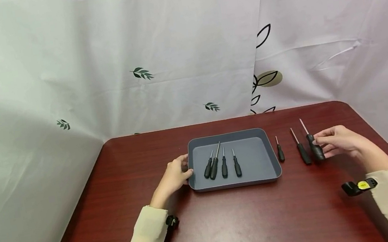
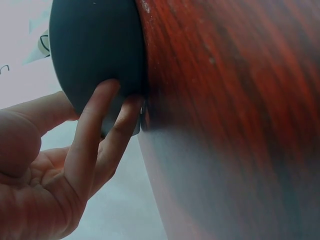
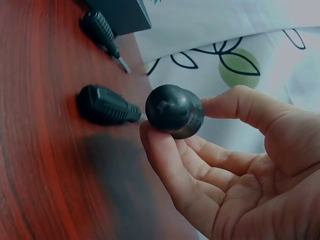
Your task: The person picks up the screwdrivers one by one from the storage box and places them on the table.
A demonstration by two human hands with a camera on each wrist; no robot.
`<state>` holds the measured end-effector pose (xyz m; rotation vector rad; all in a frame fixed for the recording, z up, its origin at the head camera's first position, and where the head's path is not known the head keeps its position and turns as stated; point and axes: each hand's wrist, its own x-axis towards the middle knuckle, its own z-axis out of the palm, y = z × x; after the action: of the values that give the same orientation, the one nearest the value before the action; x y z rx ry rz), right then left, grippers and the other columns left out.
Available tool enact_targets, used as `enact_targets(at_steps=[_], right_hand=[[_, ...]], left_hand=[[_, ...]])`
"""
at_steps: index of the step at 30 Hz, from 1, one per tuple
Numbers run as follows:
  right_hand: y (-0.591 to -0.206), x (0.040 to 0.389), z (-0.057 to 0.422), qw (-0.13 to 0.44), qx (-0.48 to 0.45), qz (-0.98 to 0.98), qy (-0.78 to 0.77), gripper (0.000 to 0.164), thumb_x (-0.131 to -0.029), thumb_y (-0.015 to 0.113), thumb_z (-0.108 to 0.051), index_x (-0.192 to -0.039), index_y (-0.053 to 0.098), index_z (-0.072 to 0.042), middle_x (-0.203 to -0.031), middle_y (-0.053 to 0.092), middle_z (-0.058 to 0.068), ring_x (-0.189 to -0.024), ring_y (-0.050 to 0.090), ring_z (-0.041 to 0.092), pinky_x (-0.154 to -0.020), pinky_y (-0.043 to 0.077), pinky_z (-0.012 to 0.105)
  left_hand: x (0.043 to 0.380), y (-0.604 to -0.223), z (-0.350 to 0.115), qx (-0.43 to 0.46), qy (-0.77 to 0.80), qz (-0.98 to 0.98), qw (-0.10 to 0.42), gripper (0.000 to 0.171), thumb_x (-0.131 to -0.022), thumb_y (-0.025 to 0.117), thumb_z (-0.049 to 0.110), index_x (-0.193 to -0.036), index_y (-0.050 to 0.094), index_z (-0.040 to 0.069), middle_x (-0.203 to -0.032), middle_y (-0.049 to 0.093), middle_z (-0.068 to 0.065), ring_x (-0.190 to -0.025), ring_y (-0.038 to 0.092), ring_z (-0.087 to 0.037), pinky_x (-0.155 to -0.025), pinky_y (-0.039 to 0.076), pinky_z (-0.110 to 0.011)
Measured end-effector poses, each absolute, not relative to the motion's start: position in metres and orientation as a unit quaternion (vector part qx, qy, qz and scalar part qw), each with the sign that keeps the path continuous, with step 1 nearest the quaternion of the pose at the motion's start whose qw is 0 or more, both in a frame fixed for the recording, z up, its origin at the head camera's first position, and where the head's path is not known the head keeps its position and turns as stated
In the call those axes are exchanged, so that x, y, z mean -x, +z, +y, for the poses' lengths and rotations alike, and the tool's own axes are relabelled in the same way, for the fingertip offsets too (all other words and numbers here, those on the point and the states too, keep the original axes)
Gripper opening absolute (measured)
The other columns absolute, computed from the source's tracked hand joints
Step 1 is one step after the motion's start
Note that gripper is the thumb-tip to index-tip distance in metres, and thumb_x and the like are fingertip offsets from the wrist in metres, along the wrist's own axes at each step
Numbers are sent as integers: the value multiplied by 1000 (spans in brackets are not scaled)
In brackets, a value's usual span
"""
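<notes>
A grey rectangular tray (image 1: 258,176) lies on the table, with several black-handled screwdrivers (image 1: 224,167) inside it. At the tray's left side, my left hand (image 1: 175,175) holds the wall, the thumb at the rim and fingertips against the outer face (image 2: 100,45). My right hand (image 1: 342,142) pinches the thick black handle of a large screwdriver (image 1: 317,150) between thumb and fingers, the shaft pointing away. In the right wrist view the handle's rounded end (image 3: 170,110) faces the camera, above a blurred shadow on the table.
Left of the held screwdriver lies a medium screwdriver (image 1: 303,154). A smaller screwdriver (image 1: 280,153) lies close by the tray's right wall. The red-brown wooden table (image 1: 254,220) ends at a white printed curtain (image 1: 175,48) behind and at both sides.
</notes>
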<state>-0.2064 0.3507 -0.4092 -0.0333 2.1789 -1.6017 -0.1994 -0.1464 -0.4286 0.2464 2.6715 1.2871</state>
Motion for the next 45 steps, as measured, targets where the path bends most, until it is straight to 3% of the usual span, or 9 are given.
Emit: enact_targets(at_steps=[18, 24, 32, 45], right_hand=[[-415, 205, 356, 205, -1, 818, -538, 51, -93, 51, -9, -125, 30, 25, -86, 62, 4, -68, 63, 15, -63, 56, 36], [-415, 205, 358, 203, -2, 826, -526, 50, -93, 50, -9, -125, 31, 25, -93, 64, 6, -70, 63, 17, -63, 56, 37], [-419, 206, 359, 199, -8, 846, -494, 46, -91, 54, -8, -120, 37, 23, -80, 58, 6, -64, 61, 18, -60, 56, 37], [-419, 207, 355, 169, -4, 879, -446, 45, -89, 57, -11, -112, 43, 25, -79, 57, 8, -63, 60, 19, -58, 56, 36]], left_hand=[[199, -430, -147, -85, 438, 891, 83, 56, -86, 62, 1, -136, 39, -1, -107, 60, -19, -81, 63, -21, -50, 54, -27], [198, -428, -147, -88, 445, 887, 83, 56, -85, 62, -1, -136, 39, -3, -108, 59, -21, -81, 64, -22, -50, 54, -27], [198, -429, -147, -91, 444, 887, 84, 56, -86, 61, -1, -136, 38, -4, -108, 58, -23, -81, 64, -23, -50, 54, -27], [197, -429, -148, -91, 449, 885, 83, 55, -86, 61, -1, -136, 39, -3, -108, 59, -22, -81, 64, -22, -50, 54, -28]])
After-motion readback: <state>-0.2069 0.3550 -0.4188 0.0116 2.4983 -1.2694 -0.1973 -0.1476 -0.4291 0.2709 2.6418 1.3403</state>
